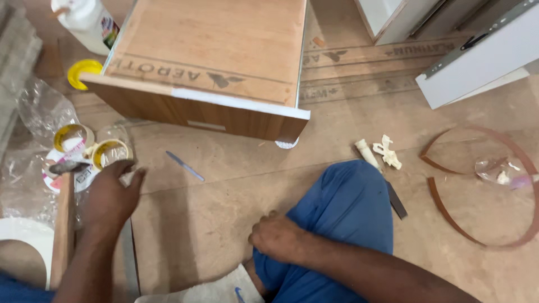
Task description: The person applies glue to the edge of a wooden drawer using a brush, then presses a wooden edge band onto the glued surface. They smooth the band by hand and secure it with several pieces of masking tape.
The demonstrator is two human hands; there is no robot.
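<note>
While the person sits on the brown board floor (224,224) with one knee in blue trousers (342,219) drawn up, the left hand (112,193) reaches out to the left, fingers spread and loosely curled, its grip released around nothing I can make out; it lies just beside a small open tub with a yellow rim (111,152), which stands on a crinkled clear plastic bag (39,112) next to a second yellow-rimmed tub (73,136). The right hand (278,238) rests on the floor against the raised knee, knuckles up and fingers curled under (whether it grips anything cannot be told), likely propping the body as it leans left.

Ahead lies a wooden drawer box (208,62), bottom panel up, its front edge faced with a white strip. That position puts the edge within easy reach. A white glue bottle (87,19) stands at its far left corner beside a yellow cap (81,72). A blue pen (185,166) lies on the floor between the box and the left hand. To the right, pale scraps (384,151), a dark flat file (396,199) and curls of brown edge banding (483,185) lie well apart from both hands, set aside.
</note>
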